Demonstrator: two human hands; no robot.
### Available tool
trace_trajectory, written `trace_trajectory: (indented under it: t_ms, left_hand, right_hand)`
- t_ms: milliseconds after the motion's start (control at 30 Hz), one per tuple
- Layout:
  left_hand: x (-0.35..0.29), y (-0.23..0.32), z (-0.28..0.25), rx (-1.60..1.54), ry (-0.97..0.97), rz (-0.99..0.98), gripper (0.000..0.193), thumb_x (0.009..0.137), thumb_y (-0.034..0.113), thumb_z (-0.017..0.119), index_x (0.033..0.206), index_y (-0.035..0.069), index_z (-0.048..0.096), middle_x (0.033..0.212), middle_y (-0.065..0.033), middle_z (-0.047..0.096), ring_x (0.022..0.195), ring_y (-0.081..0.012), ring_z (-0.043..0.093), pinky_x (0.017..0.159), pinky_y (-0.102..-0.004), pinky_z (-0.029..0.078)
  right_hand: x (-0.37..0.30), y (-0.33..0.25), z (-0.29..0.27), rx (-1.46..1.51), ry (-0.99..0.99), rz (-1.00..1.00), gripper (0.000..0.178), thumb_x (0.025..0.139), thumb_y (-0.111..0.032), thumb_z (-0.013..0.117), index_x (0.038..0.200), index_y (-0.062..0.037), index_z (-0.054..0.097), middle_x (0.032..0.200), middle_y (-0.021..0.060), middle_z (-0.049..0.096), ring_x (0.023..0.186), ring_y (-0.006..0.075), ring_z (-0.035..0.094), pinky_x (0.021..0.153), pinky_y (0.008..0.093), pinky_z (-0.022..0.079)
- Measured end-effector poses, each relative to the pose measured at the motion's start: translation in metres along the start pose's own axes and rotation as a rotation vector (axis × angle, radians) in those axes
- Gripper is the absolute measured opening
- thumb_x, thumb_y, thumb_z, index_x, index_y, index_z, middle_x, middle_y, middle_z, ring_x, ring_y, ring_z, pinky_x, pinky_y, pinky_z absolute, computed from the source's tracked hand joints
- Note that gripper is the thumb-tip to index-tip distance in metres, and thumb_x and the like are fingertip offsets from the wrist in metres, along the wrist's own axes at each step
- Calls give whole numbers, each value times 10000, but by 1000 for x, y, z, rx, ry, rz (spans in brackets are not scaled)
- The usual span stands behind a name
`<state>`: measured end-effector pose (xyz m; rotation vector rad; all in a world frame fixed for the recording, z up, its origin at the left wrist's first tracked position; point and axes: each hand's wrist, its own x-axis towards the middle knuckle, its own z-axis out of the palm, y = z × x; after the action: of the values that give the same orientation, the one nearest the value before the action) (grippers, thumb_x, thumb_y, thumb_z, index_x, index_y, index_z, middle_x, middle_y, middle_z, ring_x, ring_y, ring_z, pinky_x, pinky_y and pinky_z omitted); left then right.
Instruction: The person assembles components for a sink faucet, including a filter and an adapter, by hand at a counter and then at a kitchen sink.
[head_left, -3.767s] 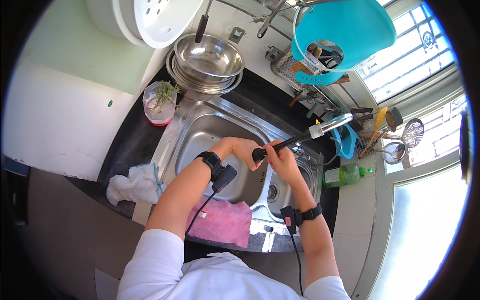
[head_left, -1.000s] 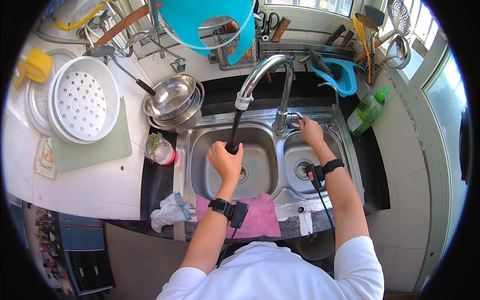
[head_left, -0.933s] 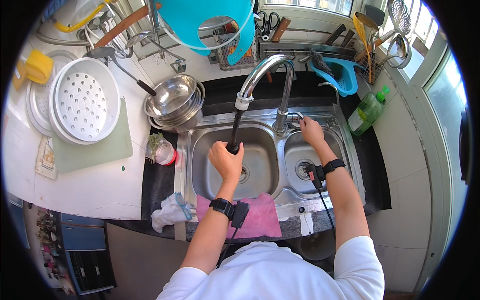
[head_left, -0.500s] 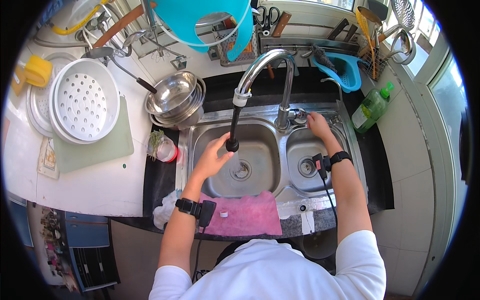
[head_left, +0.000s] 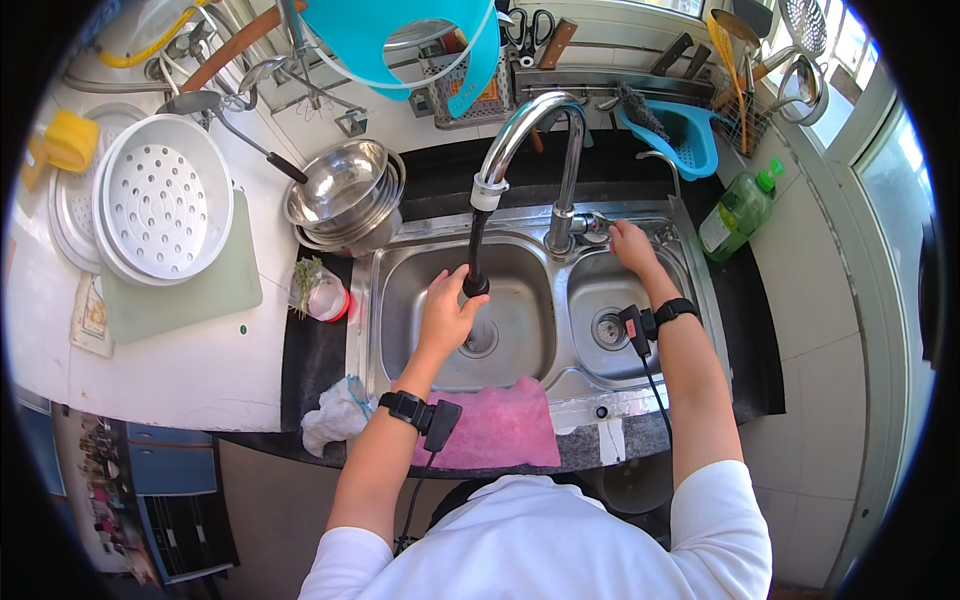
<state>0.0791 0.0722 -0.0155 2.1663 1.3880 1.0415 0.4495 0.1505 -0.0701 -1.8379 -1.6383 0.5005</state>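
The left basin [head_left: 400,345] of a steel double sink lies in front of me. Over it hangs the black hose [head_left: 476,240] of a curved chrome faucet [head_left: 492,150]. My left hand [head_left: 448,312] has its thumb and fingers around the black nozzle [head_left: 477,286] at the hose's lower end. Pale water shows below the nozzle, near the drain. At the faucet's base, my right hand [head_left: 632,246] is closed at the tip of the chrome lever [head_left: 596,227]; its fingertips are partly hidden. The right basin [head_left: 590,300] sits below that hand.
A pink cloth [head_left: 505,428] and a whitish rag [head_left: 335,415] lie on the front edge. Left of the sink are stacked steel bowls [head_left: 345,190], a jar with a red rim [head_left: 328,297] and white strainers [head_left: 168,195]. A green bottle [head_left: 740,212] stands at right.
My left hand has shifted right and closed around the nozzle. My right hand stays at the lever. The small red-and-white cap on the pink cloth is now out of sight behind my left wrist.
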Motion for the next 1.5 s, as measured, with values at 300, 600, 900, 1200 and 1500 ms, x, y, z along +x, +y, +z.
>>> trace_trajectory:
  t_ms: [300, 600, 900, 1200, 1500]
  left_hand:
    - [17, 17, -4, -496, -39, -99, 239, 868, 166, 622, 1071, 46, 580, 1017, -42, 625, 950, -152, 545, 838, -286, 428]
    - [32, 14, -11, -573, -157, -168, 133, 915, 143, 563, 971, 27, 592, 1039, -68, 641, 1034, -165, 555, 917, -307, 415]
    - [34, 0, -13, -628, -273, -175, 101, 911, 137, 569, 956, 46, 572, 1021, -73, 634, 1000, -147, 561, 901, -293, 420]
    - [29, -11, 8, -584, -183, -322, 283, 880, 342, 626, 851, 65, 577, 713, 17, 566, 645, -60, 487, 594, -220, 392]
    - [35, -4, 14, -562, -249, -338, 404, 858, 472, 612, 811, 74, 557, 699, 16, 581, 634, -68, 484, 596, -230, 399]
  right_hand:
    - [0, 1, 1, -29, 4, 8, 229, 885, -218, 496, 890, -4, 579, 858, 241, 619, 861, 437, 565, 740, 487, 446]
    - [-1, -3, 1, -39, -13, 36, 228, 892, -218, 487, 889, -9, 578, 852, 232, 625, 829, 437, 576, 733, 496, 452]
    - [-24, -44, 5, -270, 127, -18, 245, 900, -251, 476, 855, -25, 561, 804, 228, 633, 770, 424, 598, 691, 522, 463]
    - [-26, -53, 5, -286, 125, -6, 230, 897, -239, 477, 872, -25, 560, 785, 232, 633, 755, 422, 604, 682, 523, 469]
    - [-2, -2, 4, -57, 27, 21, 225, 891, -189, 474, 912, 12, 573, 835, 231, 629, 831, 425, 585, 750, 495, 451]
